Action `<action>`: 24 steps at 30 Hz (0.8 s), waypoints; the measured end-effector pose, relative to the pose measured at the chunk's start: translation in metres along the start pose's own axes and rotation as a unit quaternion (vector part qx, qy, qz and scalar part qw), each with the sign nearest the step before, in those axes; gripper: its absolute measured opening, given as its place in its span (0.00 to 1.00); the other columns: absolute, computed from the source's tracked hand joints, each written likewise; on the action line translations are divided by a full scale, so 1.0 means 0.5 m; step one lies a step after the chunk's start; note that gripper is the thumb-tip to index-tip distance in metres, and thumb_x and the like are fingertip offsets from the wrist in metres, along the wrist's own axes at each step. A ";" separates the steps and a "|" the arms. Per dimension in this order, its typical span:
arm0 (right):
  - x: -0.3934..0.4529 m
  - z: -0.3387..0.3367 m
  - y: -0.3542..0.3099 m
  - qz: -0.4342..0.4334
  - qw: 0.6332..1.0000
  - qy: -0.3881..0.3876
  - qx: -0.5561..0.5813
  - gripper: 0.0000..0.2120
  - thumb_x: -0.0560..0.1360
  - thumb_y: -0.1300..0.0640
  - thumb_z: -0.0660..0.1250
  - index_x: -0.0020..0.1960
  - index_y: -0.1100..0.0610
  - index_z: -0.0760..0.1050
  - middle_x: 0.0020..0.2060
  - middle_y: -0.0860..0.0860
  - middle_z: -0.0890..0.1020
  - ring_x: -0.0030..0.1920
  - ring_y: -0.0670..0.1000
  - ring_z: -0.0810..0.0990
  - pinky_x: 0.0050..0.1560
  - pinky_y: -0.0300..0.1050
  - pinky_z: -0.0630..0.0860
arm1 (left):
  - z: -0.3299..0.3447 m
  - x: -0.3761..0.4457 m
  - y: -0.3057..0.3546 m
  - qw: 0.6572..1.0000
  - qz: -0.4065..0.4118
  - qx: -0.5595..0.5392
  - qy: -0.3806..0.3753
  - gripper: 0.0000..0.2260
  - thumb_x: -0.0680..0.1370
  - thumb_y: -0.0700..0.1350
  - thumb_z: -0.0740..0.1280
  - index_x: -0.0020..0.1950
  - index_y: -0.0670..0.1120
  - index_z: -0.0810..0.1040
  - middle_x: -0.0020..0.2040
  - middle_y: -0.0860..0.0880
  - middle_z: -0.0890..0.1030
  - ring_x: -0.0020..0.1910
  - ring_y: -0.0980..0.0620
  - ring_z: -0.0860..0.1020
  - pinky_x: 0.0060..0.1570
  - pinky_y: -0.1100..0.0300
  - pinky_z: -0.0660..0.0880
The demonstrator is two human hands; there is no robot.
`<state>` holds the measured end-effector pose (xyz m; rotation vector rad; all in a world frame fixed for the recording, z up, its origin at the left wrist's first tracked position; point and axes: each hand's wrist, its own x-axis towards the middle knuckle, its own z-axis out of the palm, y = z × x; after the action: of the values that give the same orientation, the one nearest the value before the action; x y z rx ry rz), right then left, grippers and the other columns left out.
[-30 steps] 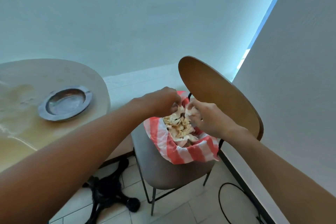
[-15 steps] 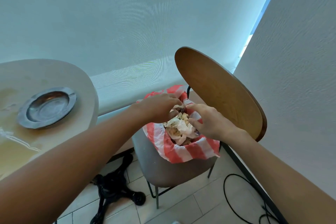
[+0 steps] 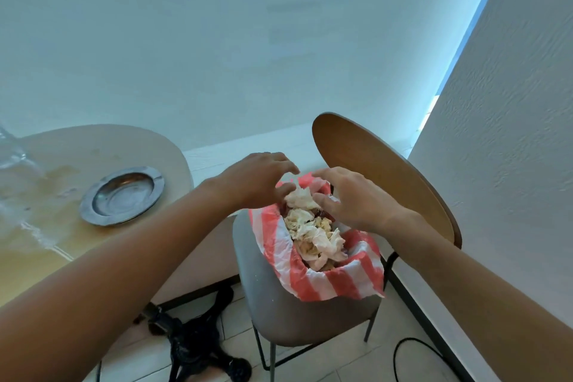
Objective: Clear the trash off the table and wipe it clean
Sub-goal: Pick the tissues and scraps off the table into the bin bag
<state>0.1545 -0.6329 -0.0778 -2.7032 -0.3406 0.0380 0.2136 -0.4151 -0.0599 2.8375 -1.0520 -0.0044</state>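
A red-and-white striped plastic bag [image 3: 341, 284] sits open on a grey chair seat [image 3: 273, 295]. It is stuffed with crumpled, stained tissues [image 3: 314, 234]. My left hand [image 3: 257, 180] hovers over the bag's far rim with fingers spread, its thumb beside the topmost tissue wad [image 3: 297, 199]. On the other side of that wad my right hand [image 3: 352, 200] has its fingers straight and apart. Neither hand grips anything. The round beige table [image 3: 62, 242] at left shows wet, yellowish smears.
A round metal ashtray [image 3: 122, 195] lies on the table near its right edge. The chair's wooden back [image 3: 381, 170] rises just behind my right hand, close to the white wall. Below are the table's black base [image 3: 198, 347] and a black cable [image 3: 412, 350] on the tiled floor.
Both hands were curled together over the trash at the bag's mouth; now the fingers have spread and the hands have drawn slightly apart. A tissue wad lies on top between them.
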 end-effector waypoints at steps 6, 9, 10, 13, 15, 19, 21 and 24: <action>0.039 -0.049 -0.084 -0.051 0.998 0.004 -0.035 0.25 0.80 0.40 0.61 0.75 0.44 0.64 0.73 0.45 0.71 0.68 0.50 0.74 0.66 0.54 0.73 | -0.091 -0.075 -0.052 0.997 -0.051 0.011 0.054 0.18 0.81 0.57 0.62 0.69 0.54 0.75 0.67 0.53 0.76 0.65 0.51 0.75 0.67 0.52 0.68; 0.057 -0.063 -0.140 -0.087 0.995 0.009 -0.054 0.25 0.81 0.39 0.60 0.75 0.44 0.64 0.73 0.46 0.71 0.69 0.51 0.74 0.67 0.55 0.73 | -0.130 -0.130 -0.077 0.994 -0.083 0.019 0.073 0.17 0.81 0.56 0.63 0.69 0.53 0.75 0.68 0.53 0.75 0.65 0.50 0.74 0.68 0.52 0.67; 0.062 -0.066 -0.161 -0.101 0.993 0.011 -0.058 0.25 0.81 0.39 0.60 0.75 0.45 0.64 0.73 0.46 0.71 0.68 0.51 0.74 0.67 0.55 0.73 | -0.141 -0.150 -0.087 0.992 -0.093 0.023 0.079 0.17 0.81 0.56 0.63 0.69 0.53 0.75 0.68 0.54 0.75 0.65 0.50 0.75 0.67 0.53 0.67; 0.076 -0.070 -0.230 -0.141 0.987 0.013 -0.077 0.26 0.82 0.40 0.60 0.76 0.46 0.63 0.74 0.46 0.71 0.70 0.51 0.73 0.67 0.53 0.73 | -0.168 -0.215 -0.121 0.987 -0.127 0.029 0.094 0.17 0.81 0.56 0.63 0.69 0.54 0.75 0.68 0.54 0.75 0.64 0.51 0.75 0.66 0.53 0.68; 0.086 -0.065 -0.279 -0.161 0.984 0.012 -0.080 0.26 0.82 0.40 0.59 0.77 0.46 0.63 0.74 0.46 0.70 0.70 0.51 0.72 0.67 0.53 0.72 | -0.182 -0.260 -0.148 0.983 -0.148 0.035 0.102 0.17 0.81 0.57 0.62 0.68 0.55 0.75 0.68 0.55 0.75 0.63 0.51 0.75 0.67 0.53 0.68; 0.109 -0.042 -0.377 -0.200 0.977 0.017 -0.077 0.26 0.81 0.38 0.58 0.76 0.45 0.63 0.73 0.46 0.71 0.69 0.51 0.73 0.66 0.53 0.73 | -0.209 -0.348 -0.201 0.975 -0.180 0.043 0.124 0.17 0.80 0.57 0.64 0.68 0.54 0.75 0.67 0.55 0.76 0.62 0.51 0.76 0.66 0.54 0.69; 0.119 -0.027 -0.424 -0.216 0.974 0.016 -0.073 0.25 0.81 0.38 0.59 0.75 0.45 0.63 0.72 0.46 0.72 0.69 0.51 0.73 0.66 0.53 0.73 | -0.221 -0.392 -0.227 0.971 -0.192 0.043 0.132 0.18 0.80 0.57 0.64 0.68 0.54 0.76 0.67 0.54 0.77 0.61 0.51 0.77 0.65 0.54 0.70; 0.132 0.001 -0.500 -0.232 0.970 0.014 -0.069 0.26 0.81 0.38 0.59 0.76 0.45 0.63 0.73 0.46 0.71 0.70 0.52 0.73 0.67 0.53 0.72 | -0.234 -0.459 -0.272 0.967 -0.209 0.040 0.139 0.18 0.80 0.57 0.64 0.68 0.54 0.75 0.67 0.53 0.77 0.62 0.50 0.78 0.65 0.52 0.71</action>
<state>0.1603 -0.3955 0.0244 -2.6818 -0.9890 -0.1630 0.1328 -0.1512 0.0327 2.9564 -0.3970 0.3949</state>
